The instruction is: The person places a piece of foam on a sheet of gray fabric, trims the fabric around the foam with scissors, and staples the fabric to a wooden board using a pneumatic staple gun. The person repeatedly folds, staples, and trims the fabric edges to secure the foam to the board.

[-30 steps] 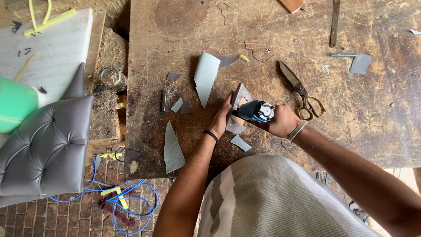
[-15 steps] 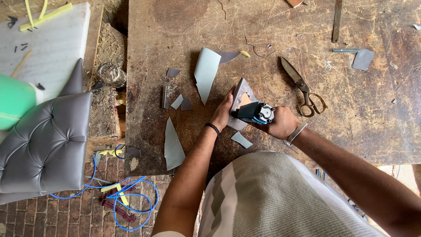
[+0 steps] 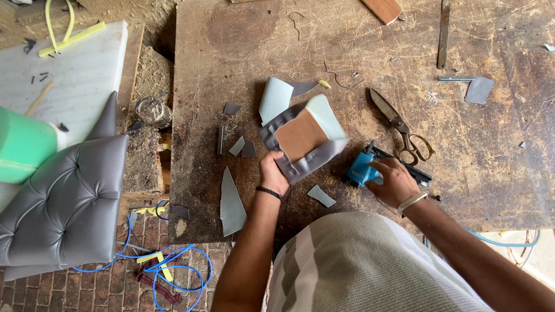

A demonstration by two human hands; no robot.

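A small wood block wrapped in grey fabric [image 3: 302, 138] is gripped by the left hand [image 3: 273, 173], lifted over the counter [image 3: 243, 34]. A blue staple gun [image 3: 364, 169] is clasped by the right hand [image 3: 394, 180], w/ scissors [image 3: 402, 128] nearby.

- Place: an upholstery workshop, rough and well used
- Workbench [image 3: 243, 34]: scarred, stained wooden top, scratched all over
- Tools on it: large metal shears [image 3: 402, 127], blue staple gun [image 3: 364, 169], flat metal bar [image 3: 443, 32]
- Offcuts: grey leatherette scraps [image 3: 232, 202] scattered over the bench
- Beside the bench: grey button-tufted cushion [image 3: 63, 202], green foam block [image 3: 23, 144], white foam sheet [image 3: 75, 69]
- Floor: brick paving [image 3: 87, 289] with blue hose [image 3: 167, 263] coiled on it
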